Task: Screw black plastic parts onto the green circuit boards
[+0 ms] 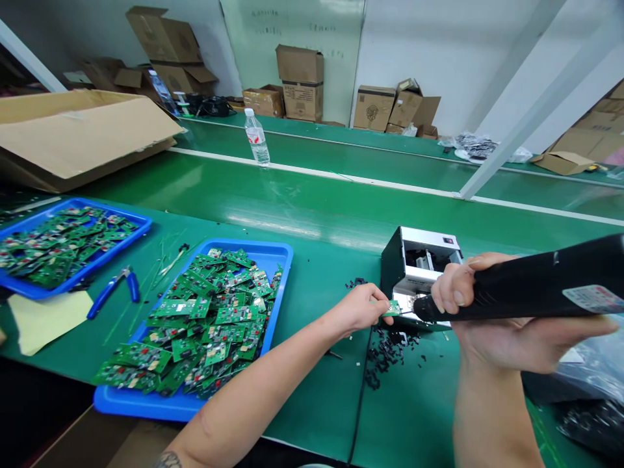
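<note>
Between its fingertips my left hand (363, 305) pinches a small green circuit board (392, 309). My right hand (492, 325) is wrapped round a black electric screwdriver (550, 279), whose tip points left at the board's right end; whether it touches cannot be made out. Just behind both hands stands a black and silver screw feeder (424, 260), partly hidden by the right hand. Small black plastic pieces (387, 354) lie scattered on the green table below the board. To the left, a blue tray (288, 273) holds a heap of similar circuit boards.
A second blue tray (146, 224) of boards sits far left, with blue-handled cutters (114, 292) and yellow paper (49, 318) near it. A water bottle (257, 140) stands behind. A large cardboard box (82, 136) is at the back left. A black cable (359, 403) crosses the table front.
</note>
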Demonstrator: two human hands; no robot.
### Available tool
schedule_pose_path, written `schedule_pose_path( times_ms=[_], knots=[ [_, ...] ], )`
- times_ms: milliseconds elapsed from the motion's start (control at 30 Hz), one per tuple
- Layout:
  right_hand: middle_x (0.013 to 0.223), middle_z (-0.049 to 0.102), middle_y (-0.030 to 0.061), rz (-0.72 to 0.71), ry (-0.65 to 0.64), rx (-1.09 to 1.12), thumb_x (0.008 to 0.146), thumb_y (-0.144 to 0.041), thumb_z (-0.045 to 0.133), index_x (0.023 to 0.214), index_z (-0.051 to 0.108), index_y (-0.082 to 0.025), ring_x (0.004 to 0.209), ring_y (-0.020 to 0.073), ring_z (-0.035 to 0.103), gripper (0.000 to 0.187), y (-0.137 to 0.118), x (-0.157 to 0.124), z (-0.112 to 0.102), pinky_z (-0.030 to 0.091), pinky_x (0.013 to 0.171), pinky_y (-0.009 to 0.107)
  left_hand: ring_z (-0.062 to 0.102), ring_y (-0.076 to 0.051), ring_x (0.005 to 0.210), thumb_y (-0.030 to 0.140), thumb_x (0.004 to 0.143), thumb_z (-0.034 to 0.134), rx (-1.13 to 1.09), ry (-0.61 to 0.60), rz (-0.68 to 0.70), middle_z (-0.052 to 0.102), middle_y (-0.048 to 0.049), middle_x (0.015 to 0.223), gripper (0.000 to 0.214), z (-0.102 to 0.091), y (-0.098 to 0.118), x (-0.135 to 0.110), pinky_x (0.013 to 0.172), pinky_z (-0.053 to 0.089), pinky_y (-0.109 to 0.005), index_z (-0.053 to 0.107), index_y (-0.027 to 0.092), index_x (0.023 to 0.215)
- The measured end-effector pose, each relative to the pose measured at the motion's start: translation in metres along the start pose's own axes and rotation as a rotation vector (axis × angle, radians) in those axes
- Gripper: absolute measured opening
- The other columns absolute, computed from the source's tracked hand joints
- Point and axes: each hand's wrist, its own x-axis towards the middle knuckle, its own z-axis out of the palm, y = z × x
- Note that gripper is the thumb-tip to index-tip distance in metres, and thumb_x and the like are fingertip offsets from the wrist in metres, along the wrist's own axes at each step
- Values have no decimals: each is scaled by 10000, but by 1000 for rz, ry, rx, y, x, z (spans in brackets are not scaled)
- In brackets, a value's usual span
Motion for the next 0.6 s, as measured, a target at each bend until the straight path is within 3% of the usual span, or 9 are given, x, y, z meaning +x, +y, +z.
schedule_pose_path(
  times_ms=[367, 600],
  knots=[
    [539, 529, -8, -11, -51, 26, 743, -789, 425, 936, 688, -222, 418, 141, 462, 654, 6, -3, 1, 378, 393, 285, 363, -49, 447, 275, 810, 565, -5, -13, 39, 721, -65, 800, 168, 0, -11, 6, 442, 290, -182, 546, 141, 909],
    [511, 510, -13, 4, -38, 18, 683, -875, 368, 904, 693, -237, 399, 135, 446, 749, 9, -3, 1, 362, 375, 275, 356, -46, 440, 280, 807, 580, -1, -11, 28, 718, -60, 782, 167, 0, -11, 7, 437, 285, -181, 552, 139, 891]
  ],
)
